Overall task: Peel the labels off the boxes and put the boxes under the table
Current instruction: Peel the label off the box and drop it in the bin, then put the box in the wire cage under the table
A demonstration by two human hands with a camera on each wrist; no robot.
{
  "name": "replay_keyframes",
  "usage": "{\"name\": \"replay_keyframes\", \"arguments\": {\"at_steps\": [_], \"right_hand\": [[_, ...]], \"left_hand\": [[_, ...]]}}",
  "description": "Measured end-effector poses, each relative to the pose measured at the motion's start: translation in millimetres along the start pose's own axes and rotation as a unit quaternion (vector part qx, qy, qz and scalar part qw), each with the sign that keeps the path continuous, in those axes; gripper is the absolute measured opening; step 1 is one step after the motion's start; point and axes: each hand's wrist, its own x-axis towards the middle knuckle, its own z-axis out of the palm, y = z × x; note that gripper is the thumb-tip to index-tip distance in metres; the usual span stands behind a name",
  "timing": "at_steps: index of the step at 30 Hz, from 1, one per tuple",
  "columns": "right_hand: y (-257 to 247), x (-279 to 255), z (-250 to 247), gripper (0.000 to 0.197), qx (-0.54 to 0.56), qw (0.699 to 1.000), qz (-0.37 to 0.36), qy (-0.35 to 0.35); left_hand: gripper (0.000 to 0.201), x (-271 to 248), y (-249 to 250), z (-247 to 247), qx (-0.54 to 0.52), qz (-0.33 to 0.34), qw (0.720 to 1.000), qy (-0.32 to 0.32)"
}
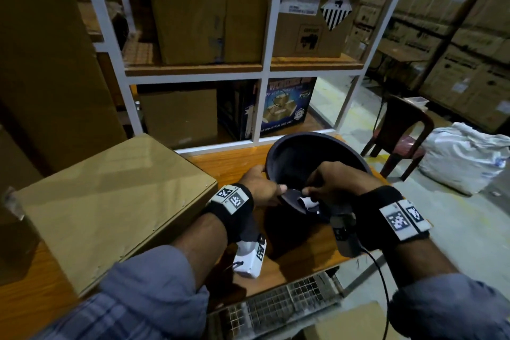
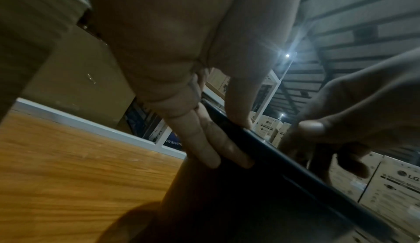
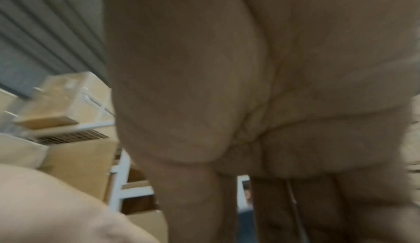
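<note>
A dark round bin [image 1: 311,157] stands tilted on the wooden table [image 1: 229,163], its mouth facing me. My left hand [image 1: 262,188] grips its near rim, thumb inside and fingers [image 2: 204,142] on the outer wall of the bin [image 2: 261,202]. My right hand [image 1: 328,185] reaches over the rim and pinches a small white label scrap [image 1: 309,201] just inside it. A flat brown cardboard box [image 1: 110,207] lies on the table left of my left arm. The right wrist view shows only a blurred palm of my right hand [image 3: 250,103].
A white shelf frame [image 1: 265,72] with cardboard boxes stands behind the table. A tall carton [image 1: 49,63] rises at far left. A dark chair [image 1: 397,130] and a white sack [image 1: 466,157] are on the floor at right. Wire mesh [image 1: 276,309] lies below the table's near edge.
</note>
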Motion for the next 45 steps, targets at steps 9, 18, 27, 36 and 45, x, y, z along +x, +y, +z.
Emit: {"name": "replay_keyframes", "arguments": {"at_steps": [9,18,27,36,45], "right_hand": [[27.4,-0.4,21.7,0.018,-0.019,0.998,-0.006,0.059],[63.0,25.0,36.7,0.019,0.028,0.978,0.073,0.193],[82.3,45.6,24.4,0.025,0.103,0.953,0.140,0.247],[59.4,49.4,32.9,0.044,0.047,0.923,0.117,0.363],[-77.6,19.5,70.2,0.030,0.256,0.908,-0.065,0.324]], "left_hand": [[0.036,8.3,5.1,17.4,-0.039,0.009,0.999,0.007],[0.053,-7.0,22.2,-1.6,-0.002,0.038,0.997,0.072],[0.030,-36.5,46.8,-30.6,0.014,0.127,0.983,0.129],[0.033,-87.3,64.1,-75.0,0.000,0.195,0.963,0.183],[0.031,-158.1,31.6,-157.3,0.079,0.185,0.921,0.333]]}}
